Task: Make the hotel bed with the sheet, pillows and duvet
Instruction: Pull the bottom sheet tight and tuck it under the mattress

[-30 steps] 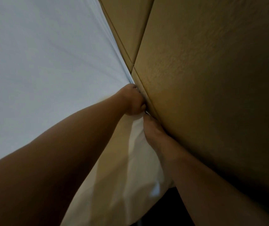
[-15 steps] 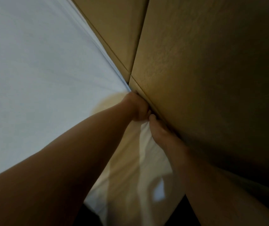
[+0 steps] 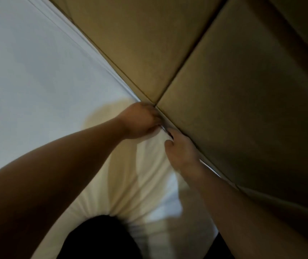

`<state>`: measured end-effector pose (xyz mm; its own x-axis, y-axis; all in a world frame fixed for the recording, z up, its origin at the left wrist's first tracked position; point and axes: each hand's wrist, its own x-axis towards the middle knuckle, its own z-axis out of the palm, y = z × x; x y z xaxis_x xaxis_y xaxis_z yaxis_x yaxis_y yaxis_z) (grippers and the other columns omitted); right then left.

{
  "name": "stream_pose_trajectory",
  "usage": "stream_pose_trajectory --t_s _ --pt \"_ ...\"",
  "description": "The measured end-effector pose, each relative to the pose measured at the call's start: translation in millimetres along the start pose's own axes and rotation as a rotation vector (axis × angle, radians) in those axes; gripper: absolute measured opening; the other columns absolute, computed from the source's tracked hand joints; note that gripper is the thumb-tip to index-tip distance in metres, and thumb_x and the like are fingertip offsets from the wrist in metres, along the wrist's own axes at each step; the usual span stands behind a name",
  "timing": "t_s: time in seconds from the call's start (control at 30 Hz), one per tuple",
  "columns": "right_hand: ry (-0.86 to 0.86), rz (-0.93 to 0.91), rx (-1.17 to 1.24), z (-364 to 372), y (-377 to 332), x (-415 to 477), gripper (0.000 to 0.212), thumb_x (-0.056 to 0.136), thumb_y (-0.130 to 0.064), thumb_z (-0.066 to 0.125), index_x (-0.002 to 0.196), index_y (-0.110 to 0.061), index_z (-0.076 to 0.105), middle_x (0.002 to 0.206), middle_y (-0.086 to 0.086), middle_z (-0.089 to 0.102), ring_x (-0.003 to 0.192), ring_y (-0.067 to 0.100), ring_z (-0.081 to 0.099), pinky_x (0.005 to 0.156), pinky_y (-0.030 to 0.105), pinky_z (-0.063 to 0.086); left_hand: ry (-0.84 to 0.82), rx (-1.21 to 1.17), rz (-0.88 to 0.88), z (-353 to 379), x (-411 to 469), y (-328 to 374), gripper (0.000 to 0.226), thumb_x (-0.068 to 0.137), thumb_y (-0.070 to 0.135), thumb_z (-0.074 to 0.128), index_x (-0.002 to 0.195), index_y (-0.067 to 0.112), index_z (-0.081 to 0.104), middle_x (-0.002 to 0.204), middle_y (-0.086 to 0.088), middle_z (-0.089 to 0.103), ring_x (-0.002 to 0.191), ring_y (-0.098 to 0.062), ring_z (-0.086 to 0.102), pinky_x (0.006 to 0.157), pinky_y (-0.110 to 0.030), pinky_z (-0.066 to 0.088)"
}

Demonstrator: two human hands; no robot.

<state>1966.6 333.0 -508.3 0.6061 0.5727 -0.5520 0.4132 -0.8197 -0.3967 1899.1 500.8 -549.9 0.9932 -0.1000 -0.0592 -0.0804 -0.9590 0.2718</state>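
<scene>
Sheet [image 3: 37, 75] at the tucking stage, seen from above the head end of the bed. White cloth lies flat and smooth across the upper left and left of the frame. It runs up to the padded tan headboard [image 3: 233, 86], which fills the upper right. At frame centre, both hands meet on the line where sheet and headboard touch.

Left hand [image 3: 140, 121]: fingers [image 3: 152, 114] curled in a fist-like grip on the sheet edge, knuckles close against the headboard.

Right hand [image 3: 182, 153]: just beside the left and to its lower right, back of the hand up, thumb bent on the cloth. Its fingertips go into the gap beside the headboard, hidden and blurred, so whether they pinch the sheet or only push it down cannot be told.

Below the hands, in the lower centre, the cloth is loose. Folds fan out from a dark shape [image 3: 100, 240] at the bottom edge, perhaps the person's clothed leg.

Judged progress: early. The sheet is spread and looks tight over the part of the bed in view, and its head edge appears partly seated. The slack stretch under and below the hands is not yet tucked. Neither pillows nor duvet appear in view, so both steps seem to remain, along with any sides and foot of the sheet outside the frame.
</scene>
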Motion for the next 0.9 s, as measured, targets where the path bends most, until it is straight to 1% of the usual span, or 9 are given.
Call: stream_pose_trajectory --t_s 0.13,0.2,0.27,0.37,0.47,0.57,0.67,0.77,0.9 --pt "0.009 -0.214 0.101 17 -67 23 0.055 0.089 -0.012 0.043 0.143 -0.018 0.044 0.145 0.006 0.048 0.131 0.022 0.045 0.107 0.036 0.038 0.139 0.102 -0.145 -23 -44 -59 0.035 0.090 0.027 0.042 0.107 0.014 0.070 0.108 -0.008 0.067 0.098 -0.028 0.063 0.083 -0.040 0.050" --pt "-0.026 -0.250 0.067 24 -101 39 0.057 0.092 -0.010 0.042 0.148 -0.019 0.035 0.154 0.001 0.033 0.140 0.018 0.033 0.112 0.036 0.032 0.168 0.141 -0.279 -31 -62 -86 0.031 0.090 0.024 0.047 0.112 0.015 0.067 0.114 -0.007 0.064 0.104 -0.027 0.060 0.089 -0.040 0.047" --pt "-0.030 -0.261 0.041 30 -132 58 0.059 0.093 -0.009 0.039 0.150 -0.018 0.030 0.156 -0.001 0.028 0.142 0.017 0.028 0.113 0.036 0.030 0.206 0.182 -0.397 -35 -77 -108 0.031 0.092 0.022 0.049 0.118 0.015 0.065 0.119 -0.008 0.062 0.108 -0.028 0.058 0.092 -0.040 0.044" --pt "0.002 -0.337 0.109 39 -176 91 0.050 0.093 -0.006 0.038 0.143 -0.011 0.041 0.145 0.007 0.044 0.133 0.024 0.040 0.109 0.039 0.037 0.288 0.243 -0.459 -35 -87 -139 0.035 0.095 0.023 0.043 0.120 0.007 0.062 0.119 -0.014 0.061 0.105 -0.033 0.059 0.088 -0.043 0.045" --pt "0.028 -0.383 0.146 47 -217 124 0.035 0.094 -0.010 0.039 0.125 -0.008 0.055 0.122 0.011 0.058 0.112 0.027 0.055 0.094 0.040 0.047 0.355 0.287 -0.503 -32 -88 -173 0.039 0.098 0.028 0.037 0.116 0.006 0.064 0.115 -0.014 0.063 0.105 -0.033 0.059 0.089 -0.043 0.045" --pt "-0.010 -0.325 0.172 52 -249 149 0.036 0.094 -0.019 0.040 0.127 -0.017 0.055 0.114 0.004 0.061 0.100 0.023 0.060 0.087 0.041 0.051 0.226 0.271 -0.616 -39 -84 -199 0.044 0.101 0.032 0.030 0.127 0.010 0.057 0.130 -0.012 0.057 0.124 -0.031 0.047 0.105 -0.044 0.033" --pt "-0.009 -0.264 0.209 57 -260 164 0.034 0.096 -0.027 0.038 0.123 -0.018 0.056 0.109 0.007 0.064 0.098 0.029 0.062 0.083 0.042 0.053 0.085 0.208 -0.674 -46 -77 -228 0.049 0.100 0.036 0.023 0.137 0.017 0.050 0.143 -0.006 0.048 0.137 -0.023 0.034 0.116 -0.041 0.019" --pt "-0.048 -0.207 0.191 59 -261 178 0.034 0.100 -0.028 0.035 0.124 -0.014 0.055 0.112 0.011 0.063 0.101 0.030 0.060 0.081 0.037 0.048 -0.002 0.192 -0.557 -54 -68 -253 0.058 0.096 0.039 0.015 0.123 0.019 0.062 0.128 -0.001 0.060 0.123 -0.021 0.047 0.111 -0.035 0.026" --pt "-0.142 -0.116 0.185 57 -270 191 0.040 0.103 -0.028 0.031 0.126 -0.004 0.053 0.122 0.019 0.058 0.112 0.037 0.056 0.086 0.038 0.045 -0.261 0.162 -0.546 -60 -45 -276 0.049 0.098 0.042 0.023 0.108 0.021 0.067 0.113 -0.003 0.066 0.106 -0.022 0.052 0.101 -0.035 0.037"
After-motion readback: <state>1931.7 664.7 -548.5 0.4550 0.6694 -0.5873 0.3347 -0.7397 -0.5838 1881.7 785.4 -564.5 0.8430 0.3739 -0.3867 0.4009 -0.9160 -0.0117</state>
